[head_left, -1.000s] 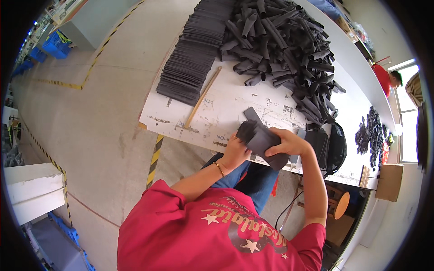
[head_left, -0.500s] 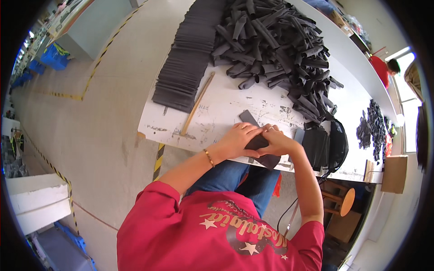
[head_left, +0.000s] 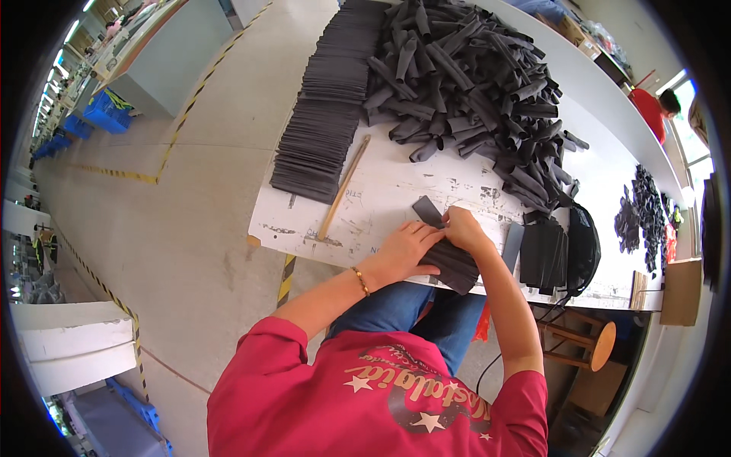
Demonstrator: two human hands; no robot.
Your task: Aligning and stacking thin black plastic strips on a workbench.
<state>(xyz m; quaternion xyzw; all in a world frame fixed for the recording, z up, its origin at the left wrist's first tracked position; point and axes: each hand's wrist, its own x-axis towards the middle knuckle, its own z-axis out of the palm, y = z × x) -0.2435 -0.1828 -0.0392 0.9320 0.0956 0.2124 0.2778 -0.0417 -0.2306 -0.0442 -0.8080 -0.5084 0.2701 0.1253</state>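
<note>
A black fabric piece (head_left: pixel 455 268) lies at the table's front edge, its near part spread out with creases. From its far end a narrow, flat dark strip (head_left: pixel 428 209) sticks out; how the two join is hidden by my hands. My left hand (head_left: pixel 411 250) rests on the fabric's left side, fingers stretched and lying flat, thumb apart. At the far end of the piece, my right hand (head_left: pixel 463 227) has its fingers pinched together at the fabric's edge beside the strip.
A wooden stick (head_left: pixel 344 186) lies left of my hands, beside a long row of stacked black pieces (head_left: pixel 316 145). Rolled black fabric tubes (head_left: pixel 464 84) are heaped at the back. To the right are a dark flat stack (head_left: pixel 543 255) and a black mesh-like item (head_left: pixel 583 247).
My right hand has shifted from the near side of the piece to its far end. The black fabric, mostly covered and narrow before, now shows wider below my hands. The whole view has shifted slightly.
</note>
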